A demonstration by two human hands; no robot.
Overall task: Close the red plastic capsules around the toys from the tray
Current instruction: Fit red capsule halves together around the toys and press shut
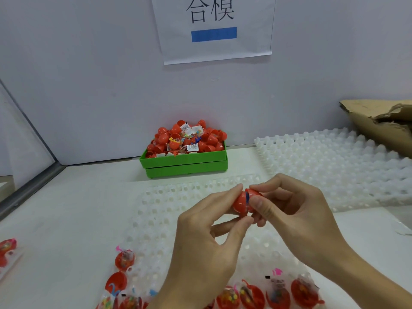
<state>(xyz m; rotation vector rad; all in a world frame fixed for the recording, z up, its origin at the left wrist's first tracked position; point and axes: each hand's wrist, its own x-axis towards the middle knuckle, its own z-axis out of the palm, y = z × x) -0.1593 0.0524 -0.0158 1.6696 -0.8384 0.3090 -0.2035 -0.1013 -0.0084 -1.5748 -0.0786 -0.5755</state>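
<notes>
Head view: both hands meet above the white dimpled tray (178,210) on the counter (66,219), gripping 1 red capsule (242,202) between them. The left hand (207,239) has its fingers curled, with thumb and fingertips pinching the capsule's left half. The right hand (298,215) is curled too, its thumb pressed on the front of the right half and its fingers wrapped over the top and behind. The 2 halves are nearly together; a thin gap shows at the seam with something blue inside.

Along the near edge of the tray sit open red halves (252,295) holding small bagged toys. At the back, against the wall, a green bin (185,163) is heaped with red capsules and toy bags. A second white tray (334,166) lies to the right, with torn cardboard (379,121) behind it. A paper sign (214,27) hangs on the wall.
</notes>
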